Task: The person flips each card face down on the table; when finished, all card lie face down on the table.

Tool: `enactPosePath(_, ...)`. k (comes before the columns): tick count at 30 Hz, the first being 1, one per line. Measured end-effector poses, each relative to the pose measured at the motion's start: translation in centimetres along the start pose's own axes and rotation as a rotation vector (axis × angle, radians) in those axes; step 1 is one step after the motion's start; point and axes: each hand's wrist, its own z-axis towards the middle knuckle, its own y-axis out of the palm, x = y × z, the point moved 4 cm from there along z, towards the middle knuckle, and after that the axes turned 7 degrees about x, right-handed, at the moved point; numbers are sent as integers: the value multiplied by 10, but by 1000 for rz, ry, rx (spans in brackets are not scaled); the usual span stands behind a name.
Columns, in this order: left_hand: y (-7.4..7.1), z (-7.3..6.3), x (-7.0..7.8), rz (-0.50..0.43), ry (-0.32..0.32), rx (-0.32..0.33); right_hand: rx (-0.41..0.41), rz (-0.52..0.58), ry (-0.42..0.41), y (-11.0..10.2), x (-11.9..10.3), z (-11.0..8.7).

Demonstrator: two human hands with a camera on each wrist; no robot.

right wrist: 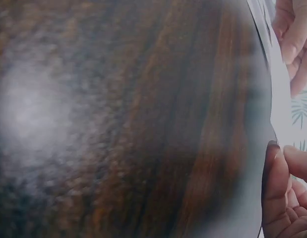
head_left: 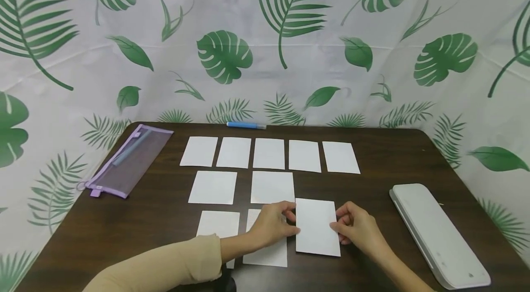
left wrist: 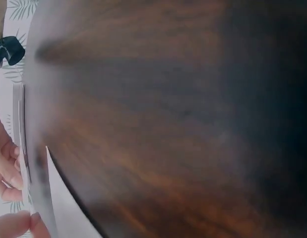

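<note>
Between my two hands is a blank white card (head_left: 317,227), held slightly tilted over the table. My left hand (head_left: 271,224) pinches its left edge, thumb nearest me. At the opposite edge, my right hand (head_left: 359,226) grips it between thumb and fingers. The right wrist view shows that thumb and fingertip (right wrist: 276,171) meeting at the paper's edge. Under my left hand and forearm lie two more white cards, one (head_left: 265,255) partly covered by the hand, the other (head_left: 218,223) by the sleeve. Just beyond, another card (head_left: 272,187) lies close to the left fingertips.
Several white cards (head_left: 268,154) form a row at the back, with a card (head_left: 213,187) below them. A blue marker (head_left: 246,125) lies at the far edge. A purple-trimmed mesh pouch (head_left: 136,163) is left; a white case (head_left: 440,237) is right. The dark table (head_left: 372,158) meets a leaf-print cloth.
</note>
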Motion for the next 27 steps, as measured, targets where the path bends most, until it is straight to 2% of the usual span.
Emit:
enactPosePath(8,1,-3,4,128,33,-120,-66,-47,-38,3,5,-5)
enactPosePath(14,2,1,10,227,64,-232,-100,-66,-47,2,7,-6)
enactPosePath(19,2,5,11,219,44,-309,-103,-96,-55,3,6,-7)
enactPosePath(23,2,6,11,196,25,-324,-95,-132,-71,4,5,-7)
enactPosePath(27,3,6,11,206,35,-329,-74,-161,-37,4,6,-6)
